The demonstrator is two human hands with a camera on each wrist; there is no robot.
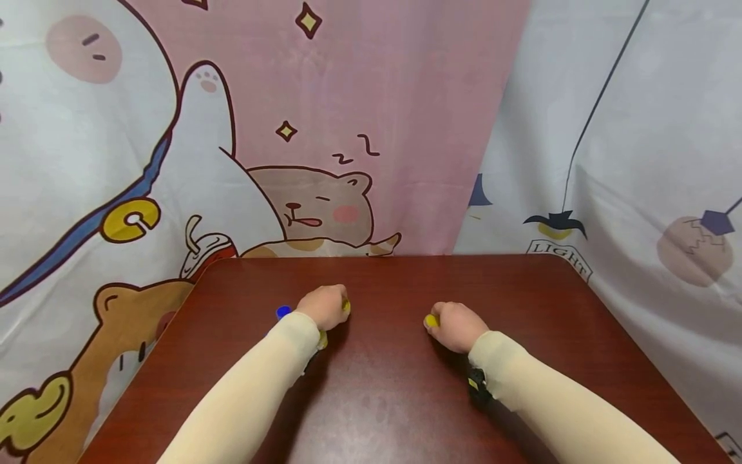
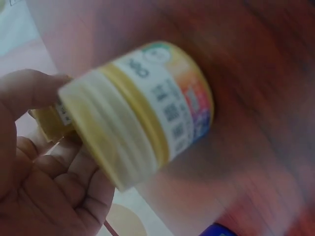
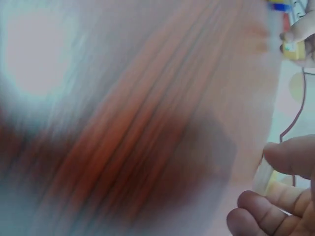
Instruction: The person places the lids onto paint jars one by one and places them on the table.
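Observation:
My left hand (image 1: 324, 307) grips a small yellow piece (image 2: 51, 123) with a white label, pinched between thumb and fingers over the left part of the table. Close to the left wrist is a jar (image 2: 142, 110) with a yellow body, a printed label and a pale translucent lid, which partly covers the hand in the left wrist view. Further right, my right hand (image 1: 460, 327) holds a yellow-ended object (image 1: 431, 320) with curled fingers. Most of that object is hidden by the hand, and I cannot tell its kind.
A blue-topped item (image 1: 283, 312) stands just left of my left hand, partly behind the sleeve. The dark red-brown wooden table (image 1: 382, 399) has rounded far corners. A cartoon-printed curtain (image 1: 435, 129) hangs behind it.

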